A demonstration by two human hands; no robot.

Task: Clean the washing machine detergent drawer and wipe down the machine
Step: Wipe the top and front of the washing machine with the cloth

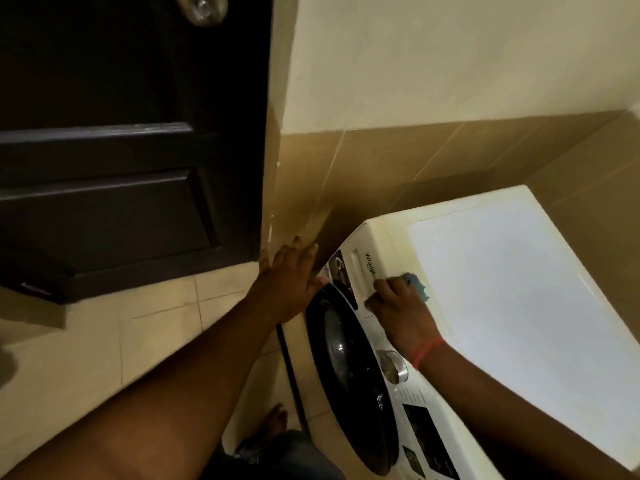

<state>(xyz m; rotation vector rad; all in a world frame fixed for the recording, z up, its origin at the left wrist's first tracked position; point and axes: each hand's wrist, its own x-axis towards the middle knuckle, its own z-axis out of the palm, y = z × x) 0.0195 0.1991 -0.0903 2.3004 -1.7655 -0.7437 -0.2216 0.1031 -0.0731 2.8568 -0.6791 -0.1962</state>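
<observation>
A white front-loading washing machine [519,278] fills the lower right of the head view, with a dark round door [349,368] and a silver dial [394,367]. The detergent drawer front [362,268] sits closed at the machine's upper corner. My right hand [398,306] grips a blue cloth [417,284] and presses it on the drawer front at the top edge. My left hand [294,275] has its fingers straight, and its fingertips rest at the machine's corner beside the door.
A dark wooden door [121,150] with a metal knob [202,8] stands at the left. Tan tiled walls [398,168] close in behind and beside the machine. Beige floor tiles [156,334] lie below, with my bare foot [275,419] near the machine's base.
</observation>
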